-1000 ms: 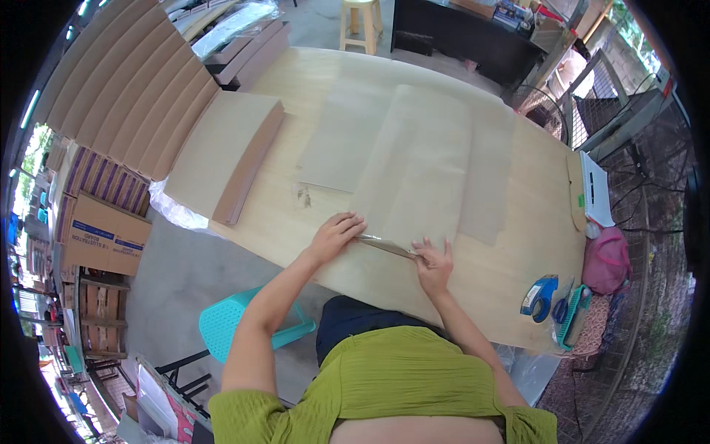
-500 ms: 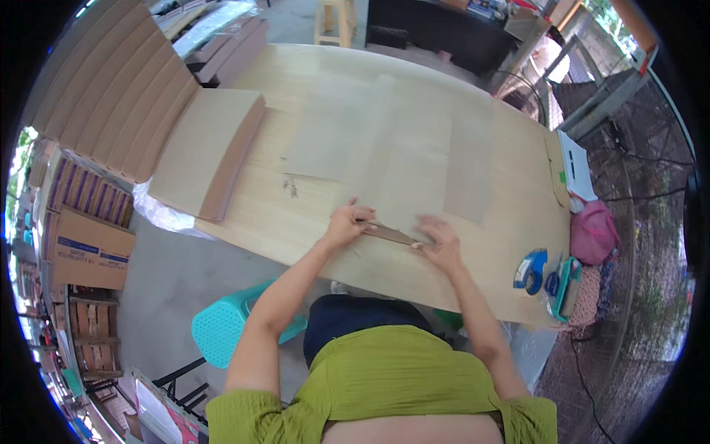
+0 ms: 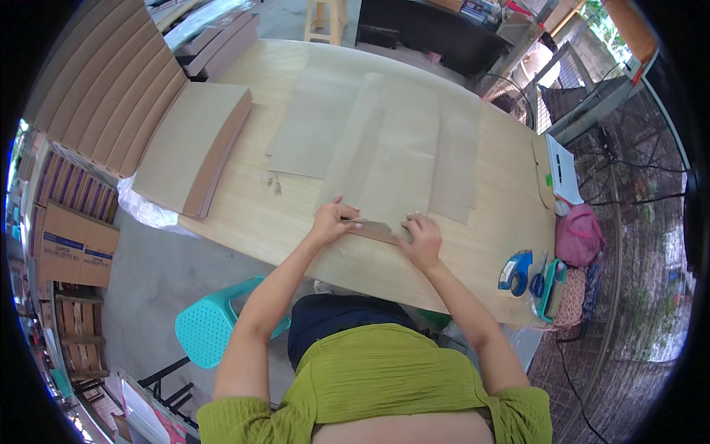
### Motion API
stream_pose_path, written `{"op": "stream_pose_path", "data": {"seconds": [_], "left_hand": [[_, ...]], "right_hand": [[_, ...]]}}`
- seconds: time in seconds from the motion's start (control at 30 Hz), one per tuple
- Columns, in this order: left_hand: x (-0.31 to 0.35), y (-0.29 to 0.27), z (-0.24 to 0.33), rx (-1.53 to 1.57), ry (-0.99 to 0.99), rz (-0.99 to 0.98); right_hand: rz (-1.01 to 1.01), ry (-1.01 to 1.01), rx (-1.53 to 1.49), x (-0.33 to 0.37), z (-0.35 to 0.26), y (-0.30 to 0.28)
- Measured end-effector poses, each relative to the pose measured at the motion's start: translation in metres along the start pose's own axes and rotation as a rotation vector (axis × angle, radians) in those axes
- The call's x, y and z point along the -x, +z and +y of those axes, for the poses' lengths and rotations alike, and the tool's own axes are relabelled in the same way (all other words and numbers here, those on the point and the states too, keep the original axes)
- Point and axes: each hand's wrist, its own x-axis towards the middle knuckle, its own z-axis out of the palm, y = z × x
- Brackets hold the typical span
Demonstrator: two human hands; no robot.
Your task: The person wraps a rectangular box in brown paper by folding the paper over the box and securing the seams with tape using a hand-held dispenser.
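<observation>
By the bench's [image 3: 510,185] near edge, L hand [image 3: 333,222] and R hand [image 3: 422,240] pinch the turned-up near end of a long greyish-brown sheet [image 3: 396,148], one each side. Rest runs twd the far edge, over flat sheets [image 3: 303,140]. Brown board stack [image 3: 188,140] nr left edge; blue tape dispenser [image 3: 516,272] nr near-right corner.

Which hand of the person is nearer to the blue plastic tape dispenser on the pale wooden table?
Right. The right hand is to the left of the blue tape dispenser, apart from it. The left hand is farther away, on the right hand's left side.
</observation>
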Motion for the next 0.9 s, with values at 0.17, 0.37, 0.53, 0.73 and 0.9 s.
{"op": "stream_pose_path", "data": {"seconds": [0.17,0.37,0.53,0.73,0.9], "left_hand": [[-0.005,-0.015,0.002,-0.036,-0.065,-0.056],[-0.012,-0.027,-0.007,-0.072,-0.122,-0.072],[-0.01,-0.022,-0.006,-0.108,-0.146,-0.028],[0.033,0.014,0.024,-0.37,-0.21,0.597],[0.041,0.044,-0.006,-0.17,-0.613,0.624]], "right_hand": [[-0.125,-0.144,-0.16,-0.047,-0.018,-0.021],[-0.309,-0.009,-0.323,-0.074,-0.031,0.004],[-0.119,-0.161,-0.364,-0.081,-0.036,0.018],[-0.099,0.033,-0.391,-0.072,-0.026,0.03],[-0.214,0.111,-0.384,-0.076,-0.034,0.034]]}}
